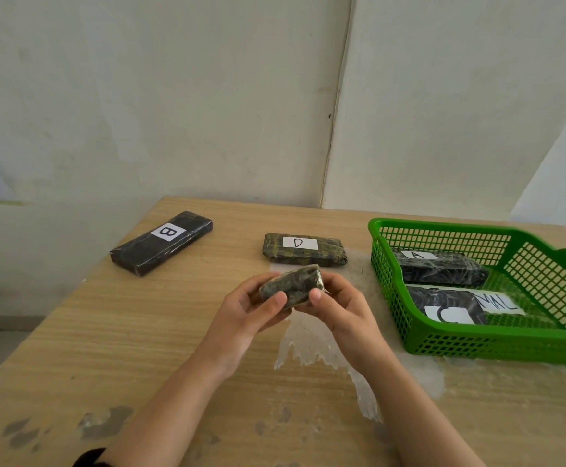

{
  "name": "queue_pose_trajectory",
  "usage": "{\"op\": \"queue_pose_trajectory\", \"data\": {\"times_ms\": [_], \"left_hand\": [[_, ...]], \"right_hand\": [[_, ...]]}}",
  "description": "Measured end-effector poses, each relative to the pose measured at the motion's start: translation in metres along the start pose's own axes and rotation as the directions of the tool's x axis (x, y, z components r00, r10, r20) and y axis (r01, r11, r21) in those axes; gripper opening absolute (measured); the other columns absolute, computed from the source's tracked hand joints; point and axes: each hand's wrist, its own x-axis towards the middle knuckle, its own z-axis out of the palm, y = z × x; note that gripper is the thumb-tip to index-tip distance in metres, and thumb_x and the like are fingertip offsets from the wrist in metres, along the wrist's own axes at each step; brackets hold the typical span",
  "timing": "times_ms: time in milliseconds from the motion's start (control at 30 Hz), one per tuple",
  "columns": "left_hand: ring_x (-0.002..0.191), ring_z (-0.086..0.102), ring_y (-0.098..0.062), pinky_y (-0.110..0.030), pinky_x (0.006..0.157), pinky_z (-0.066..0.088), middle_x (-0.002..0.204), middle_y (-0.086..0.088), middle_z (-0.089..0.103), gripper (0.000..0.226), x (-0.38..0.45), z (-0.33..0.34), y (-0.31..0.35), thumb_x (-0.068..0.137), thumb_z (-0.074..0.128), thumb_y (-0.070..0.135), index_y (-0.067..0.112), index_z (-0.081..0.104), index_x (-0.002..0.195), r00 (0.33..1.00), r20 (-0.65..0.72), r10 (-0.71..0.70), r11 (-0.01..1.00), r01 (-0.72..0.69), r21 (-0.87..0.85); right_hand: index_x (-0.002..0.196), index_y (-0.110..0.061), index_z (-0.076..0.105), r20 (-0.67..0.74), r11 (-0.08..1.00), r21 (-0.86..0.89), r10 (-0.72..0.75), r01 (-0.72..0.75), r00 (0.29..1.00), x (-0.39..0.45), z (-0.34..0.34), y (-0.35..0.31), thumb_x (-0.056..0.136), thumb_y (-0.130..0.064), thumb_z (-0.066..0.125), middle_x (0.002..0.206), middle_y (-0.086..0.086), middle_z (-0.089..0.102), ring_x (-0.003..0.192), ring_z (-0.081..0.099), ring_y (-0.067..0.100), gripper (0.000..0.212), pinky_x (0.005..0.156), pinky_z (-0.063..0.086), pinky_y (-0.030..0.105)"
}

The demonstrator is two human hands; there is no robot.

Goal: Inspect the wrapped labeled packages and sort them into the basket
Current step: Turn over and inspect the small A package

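A: Hands first. What've they got?

B: Left hand (251, 306) & right hand (337, 308) both grip one small wrapped pkg (291, 286), raised over the table (106, 332), roughly mid-table. Thumbs lie on the near face, other fingers curl behind. Pkg is tilted, one end toward the camera. No label showing on it from here.

A: So which step?

B: Inspect step, I'd say. Looks like it's being turned to find the label or check the wrap.

A: Next move needs?

B: Prob. finish the check, then one hand carries it right & lowers it over the basket (477, 342) rim. Free floor there is mostly the right part, so aim for that.

A: What's already in?

B: Pkg A (440, 269) at the back, pkg C (450, 306) at the front, beside a paper label (500, 303), lettering only partly readable.

A: Left on the table?

B: Pkg D (305, 249) just behind the held one, apart from it. Pkg B (162, 242) well off to the left, lying at an angle. Both flat, labels up. Basket sits right of the hands, near but not touching.
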Motion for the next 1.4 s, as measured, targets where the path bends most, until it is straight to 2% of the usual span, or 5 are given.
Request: {"op": "queue_pose_trajectory", "data": {"times_ms": [200, 400, 967, 1200, 1400], "left_hand": [[0.097, 0.069, -0.017, -0.028, 0.074, 0.058, 0.100, 0.002, 0.073, 0.031, -0.002, 0.006, 0.002, 0.076, 0.071, 0.026, 0.017, 0.065, 0.106, 0.994, -0.045, 0.102, 0.987, -0.095, 0.128], [0.051, 0.060, -0.021, -0.028, 0.045, 0.052, 0.070, -0.012, 0.065, 0.051, -0.001, 0.006, 0.005, 0.075, 0.062, 0.047, -0.001, 0.069, 0.089, 0.984, -0.180, 0.014, 0.977, 0.025, 0.213], [0.104, 0.068, -0.021, -0.030, 0.075, 0.058, 0.116, -0.002, 0.070, 0.049, 0.000, 0.002, 0.005, 0.079, 0.066, 0.024, 0.022, 0.057, 0.127, 0.998, 0.009, 0.056, 0.997, -0.055, -0.048], [0.120, 0.052, 0.005, -0.011, 0.084, 0.048, 0.131, 0.018, 0.054, 0.047, -0.002, 0.004, 0.001, 0.082, 0.053, 0.052, 0.045, 0.049, 0.128, 0.981, 0.004, 0.192, 0.889, -0.175, 0.424], [0.107, 0.066, -0.015, -0.048, 0.091, 0.053, 0.110, 0.000, 0.070, 0.042, 0.000, -0.001, -0.001, 0.068, 0.077, 0.046, 0.031, 0.069, 0.106, 0.987, -0.030, 0.156, 0.938, -0.138, 0.318]], "right_hand": [[0.132, -0.027, 0.047, -0.022, 0.995, -0.038, 0.089, -0.090, 0.996, -0.001, 0.003, 0.001, 0.084, -0.041, 0.064, 0.098, 0.006, 0.071, 0.081, 0.072, 0.023, 0.053, 0.075, 0.059, 0.040], [0.129, -0.027, 0.053, 0.120, 0.997, -0.079, 0.001, 0.008, 0.993, -0.003, -0.002, 0.004, 0.077, -0.017, 0.072, 0.113, 0.010, 0.061, 0.096, 0.065, 0.020, 0.057, 0.079, 0.056, 0.034], [0.121, -0.019, 0.053, 0.058, 0.994, 0.035, -0.109, 0.107, 0.992, -0.002, -0.006, 0.000, 0.068, -0.014, 0.084, 0.120, 0.006, 0.064, 0.112, 0.062, 0.025, 0.062, 0.088, 0.055, 0.037], [0.113, -0.037, 0.060, -0.022, 0.894, -0.403, -0.222, 0.194, 0.975, 0.002, -0.009, 0.006, 0.060, -0.035, 0.085, 0.107, -0.005, 0.065, 0.101, 0.061, 0.021, 0.059, 0.085, 0.053, 0.046], [0.127, -0.044, 0.055, 0.163, 0.869, -0.415, -0.220, 0.269, 0.962, 0.002, -0.004, 0.011, 0.066, -0.041, 0.081, 0.122, -0.011, 0.052, 0.116, 0.054, 0.013, 0.066, 0.094, 0.051, 0.032]]}}
